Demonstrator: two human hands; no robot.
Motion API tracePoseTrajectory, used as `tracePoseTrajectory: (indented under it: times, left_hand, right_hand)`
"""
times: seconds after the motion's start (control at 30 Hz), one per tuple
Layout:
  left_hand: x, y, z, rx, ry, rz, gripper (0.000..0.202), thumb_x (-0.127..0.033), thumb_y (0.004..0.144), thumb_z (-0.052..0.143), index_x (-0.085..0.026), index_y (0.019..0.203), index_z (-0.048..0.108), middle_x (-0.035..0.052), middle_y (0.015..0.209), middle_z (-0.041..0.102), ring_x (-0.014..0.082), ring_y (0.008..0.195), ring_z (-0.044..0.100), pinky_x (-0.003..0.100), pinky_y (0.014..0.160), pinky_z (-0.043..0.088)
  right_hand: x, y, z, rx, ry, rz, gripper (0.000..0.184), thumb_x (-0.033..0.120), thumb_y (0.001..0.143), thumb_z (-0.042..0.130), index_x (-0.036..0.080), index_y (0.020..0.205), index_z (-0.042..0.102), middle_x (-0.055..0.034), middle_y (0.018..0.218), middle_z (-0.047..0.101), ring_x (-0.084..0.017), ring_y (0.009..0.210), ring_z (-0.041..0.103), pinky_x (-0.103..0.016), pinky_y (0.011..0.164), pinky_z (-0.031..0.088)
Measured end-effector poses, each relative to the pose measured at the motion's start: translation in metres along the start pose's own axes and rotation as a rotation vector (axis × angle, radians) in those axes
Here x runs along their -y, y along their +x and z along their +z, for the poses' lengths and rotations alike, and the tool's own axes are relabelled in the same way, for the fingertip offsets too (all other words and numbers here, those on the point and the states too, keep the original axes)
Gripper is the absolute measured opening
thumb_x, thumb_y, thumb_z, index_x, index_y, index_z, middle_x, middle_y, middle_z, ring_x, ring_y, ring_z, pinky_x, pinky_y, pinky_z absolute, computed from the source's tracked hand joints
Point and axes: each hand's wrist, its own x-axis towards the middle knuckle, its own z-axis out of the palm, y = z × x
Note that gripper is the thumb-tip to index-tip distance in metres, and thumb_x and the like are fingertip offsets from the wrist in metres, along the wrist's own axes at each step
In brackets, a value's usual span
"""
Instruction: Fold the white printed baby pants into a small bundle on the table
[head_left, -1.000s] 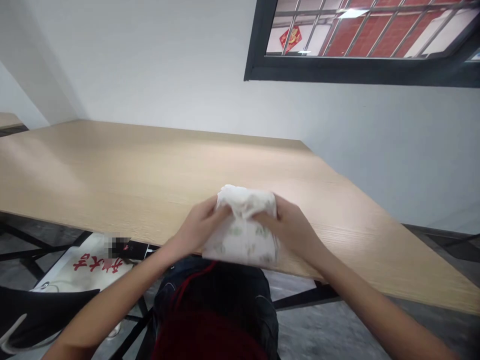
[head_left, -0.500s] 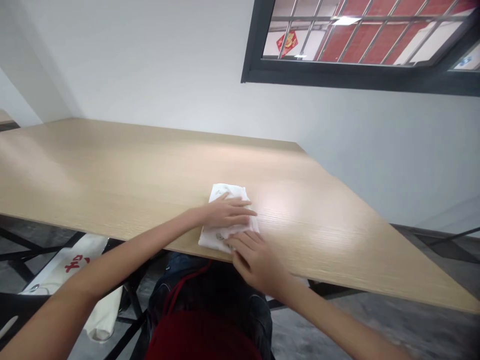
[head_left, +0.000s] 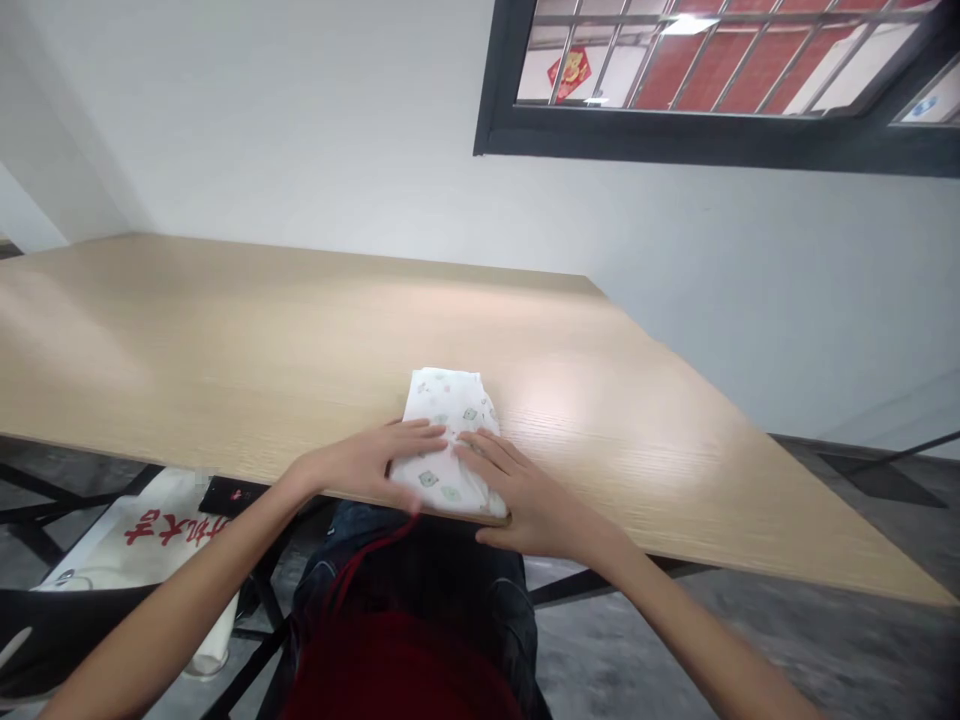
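Note:
A folded white cloth [head_left: 446,398] with small green and pink print lies flat on the light wood table [head_left: 225,340], close to its near edge. My left hand [head_left: 367,465] rests on the cloth's left side, fingers stretched over it. My right hand [head_left: 517,500] lies on its near right part, fingertips close to those of my left hand. Neither hand grips it. The cloth's near end is partly hidden under my hands.
Below the table's near edge at left lie a white bag with red characters [head_left: 161,530] and a black object [head_left: 229,495]. My dark jeans [head_left: 420,570] are under the edge. Black table legs stand on the grey floor. A barred window [head_left: 697,80] is set in the wall.
The cloth was bunched up in both hands, then flattened on the table. Now it lies longer and flat, with more print showing. My left hand has shifted to its left side.

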Motion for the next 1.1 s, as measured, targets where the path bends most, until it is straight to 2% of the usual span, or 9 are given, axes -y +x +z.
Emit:
tracePoseTrajectory:
  times: [0.1, 0.2, 0.37, 0.57, 0.7, 0.83, 0.9, 1.0, 1.1]
  left_hand:
    - [-0.009, -0.030, 0.012, -0.014, -0.045, 0.022, 0.090, -0.050, 0.060, 0.073, -0.033, 0.137, 0.031, 0.0031, 0.147, 0.026, 0.0246, 0.136, 0.020, 0.046, 0.112, 0.011]
    - [-0.011, -0.031, 0.014, -0.104, -0.191, -0.015, 0.049, -0.036, 0.078, 0.060, -0.030, 0.125, 0.051, 0.0025, 0.134, 0.049, 0.0211, 0.128, 0.038, 0.041, 0.107, 0.025]
    - [-0.001, 0.010, 0.006, -0.465, -0.386, -0.306, 0.039, -0.040, 0.087, 0.039, -0.016, 0.110, 0.059, 0.0066, 0.111, 0.063, 0.0230, 0.099, 0.058, 0.037, 0.087, 0.044]
    - [-0.003, 0.052, 0.014, -0.772, 0.120, -0.486, 0.048, -0.027, 0.087, 0.041, -0.005, 0.130, 0.037, 0.0214, 0.131, 0.042, 0.0265, 0.117, 0.045, 0.040, 0.094, 0.039]
    - [-0.009, 0.043, 0.029, -0.533, 0.409, -0.317, 0.051, -0.039, 0.093, 0.030, -0.024, 0.141, 0.024, 0.0081, 0.149, 0.020, 0.0312, 0.135, 0.018, 0.053, 0.104, 0.022]
    - [-0.004, 0.011, 0.027, -0.343, 0.313, -0.376, 0.058, -0.047, 0.093, 0.021, -0.016, 0.141, 0.021, 0.0114, 0.147, 0.025, 0.0276, 0.134, 0.026, 0.047, 0.106, 0.024]
    - [0.000, 0.003, 0.013, -0.391, 0.239, -0.460, 0.060, -0.047, 0.092, 0.019, -0.013, 0.141, 0.020, 0.0147, 0.146, 0.026, 0.0265, 0.134, 0.027, 0.043, 0.105, 0.027]
    - [0.003, 0.018, -0.018, -0.481, 0.210, -0.526, 0.060, -0.043, 0.092, 0.023, -0.011, 0.141, 0.017, 0.0150, 0.147, 0.024, 0.0251, 0.134, 0.025, 0.038, 0.103, 0.031]
    - [0.000, 0.051, -0.034, -0.334, 0.279, -0.489, 0.045, -0.036, 0.089, 0.033, -0.013, 0.127, 0.043, 0.0129, 0.130, 0.050, 0.0247, 0.119, 0.046, 0.035, 0.095, 0.039]
  right_hand:
    - [0.005, -0.014, 0.006, -0.143, 0.142, -0.016, 0.049, 0.019, 0.077, 0.049, 0.020, 0.126, 0.046, -0.0060, 0.131, 0.045, -0.016, 0.126, 0.039, -0.035, 0.104, 0.040]
    - [0.008, -0.014, -0.002, -0.209, 0.353, 0.140, 0.025, 0.022, 0.082, 0.042, 0.020, 0.100, 0.059, -0.0021, 0.100, 0.063, -0.012, 0.092, 0.058, -0.027, 0.083, 0.049]
    - [-0.009, 0.028, -0.023, -0.265, 0.594, 0.556, 0.046, 0.053, 0.083, 0.034, 0.012, 0.076, 0.053, -0.0045, 0.076, 0.059, -0.011, 0.064, 0.051, -0.021, 0.054, 0.039]
    - [-0.002, 0.065, -0.016, -0.376, 0.087, 0.676, 0.047, 0.033, 0.087, 0.033, 0.015, 0.130, 0.038, -0.0128, 0.122, 0.048, -0.023, 0.103, 0.051, -0.037, 0.084, 0.044]
    - [0.007, 0.059, -0.005, -0.332, -0.108, 0.324, 0.048, 0.035, 0.090, 0.026, 0.023, 0.135, 0.035, -0.0017, 0.143, 0.027, -0.026, 0.132, 0.025, -0.045, 0.107, 0.028]
    - [-0.001, 0.035, -0.011, -0.216, 0.036, 0.538, 0.049, 0.039, 0.091, 0.017, 0.018, 0.125, 0.046, -0.0079, 0.127, 0.047, -0.021, 0.111, 0.049, -0.037, 0.089, 0.045]
    - [0.002, 0.023, -0.008, -0.377, -0.016, 0.689, 0.045, 0.036, 0.090, 0.019, 0.016, 0.110, 0.055, -0.0105, 0.111, 0.056, -0.021, 0.095, 0.054, -0.036, 0.079, 0.046]
    - [0.022, 0.013, 0.015, -0.736, -0.215, 0.536, 0.034, 0.026, 0.087, 0.031, 0.014, 0.105, 0.058, -0.0096, 0.110, 0.056, -0.020, 0.099, 0.051, -0.035, 0.084, 0.043]
    - [0.038, 0.020, 0.036, -0.708, -0.306, 0.394, 0.036, 0.021, 0.087, 0.034, 0.014, 0.117, 0.053, -0.0063, 0.120, 0.052, -0.020, 0.110, 0.046, -0.037, 0.093, 0.039]
